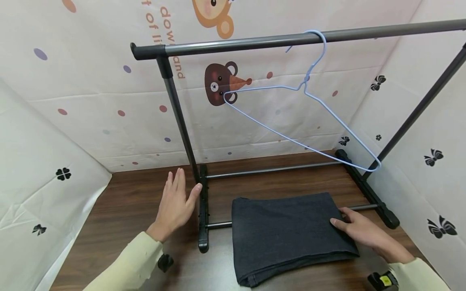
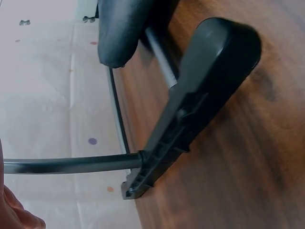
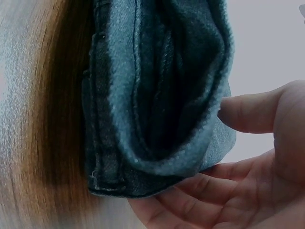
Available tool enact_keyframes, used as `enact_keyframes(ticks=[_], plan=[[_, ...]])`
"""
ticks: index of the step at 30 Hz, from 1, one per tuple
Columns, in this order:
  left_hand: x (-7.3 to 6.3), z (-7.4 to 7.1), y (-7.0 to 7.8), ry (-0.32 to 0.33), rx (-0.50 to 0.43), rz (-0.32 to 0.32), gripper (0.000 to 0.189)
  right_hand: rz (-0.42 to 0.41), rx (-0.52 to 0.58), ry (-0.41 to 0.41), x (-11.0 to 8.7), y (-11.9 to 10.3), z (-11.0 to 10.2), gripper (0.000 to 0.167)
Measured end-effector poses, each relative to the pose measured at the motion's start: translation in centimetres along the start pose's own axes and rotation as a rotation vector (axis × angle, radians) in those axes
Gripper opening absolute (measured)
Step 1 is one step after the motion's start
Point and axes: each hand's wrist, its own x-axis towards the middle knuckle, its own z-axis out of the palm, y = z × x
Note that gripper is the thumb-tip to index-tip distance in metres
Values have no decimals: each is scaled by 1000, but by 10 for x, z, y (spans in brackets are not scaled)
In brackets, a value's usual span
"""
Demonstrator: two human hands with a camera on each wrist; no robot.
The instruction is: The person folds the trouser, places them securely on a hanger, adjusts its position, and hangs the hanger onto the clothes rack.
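A folded pair of dark denim jeans (image 1: 287, 234) lies across the rack's front lower bar, in front of me. At its right edge my right hand (image 1: 362, 230) pinches the cloth, thumb on top and fingers underneath. The right wrist view shows the folded denim layers (image 3: 167, 162) from the side, with the thumb and fingers of the right hand (image 3: 257, 176) around them. My left hand (image 1: 176, 204) is held with fingers extended beside the rack's left upright (image 1: 178, 109) and holds nothing. Only a bit of it shows in the left wrist view.
A light blue wire hanger (image 1: 306, 81) hangs from the grey top bar (image 1: 236, 43). Black feet (image 1: 203, 210) carry the rack on a brown wood-grain surface (image 1: 120, 218). Patterned white sheeting (image 1: 91, 129) encloses the back and sides.
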Motion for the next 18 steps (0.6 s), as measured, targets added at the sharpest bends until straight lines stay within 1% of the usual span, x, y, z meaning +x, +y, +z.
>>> enact_keyframes(ticks=[5,9,18], plan=[[7,-8,2,-4,8,6,89,-2,-7,3,0,-1,0,95],[12,-15,4,-1,36,27,90,0,-5,1,-1,-2,0,94],[20,-25,9,-10,75,43,91,-7,-12,8,0,-2,0,90]])
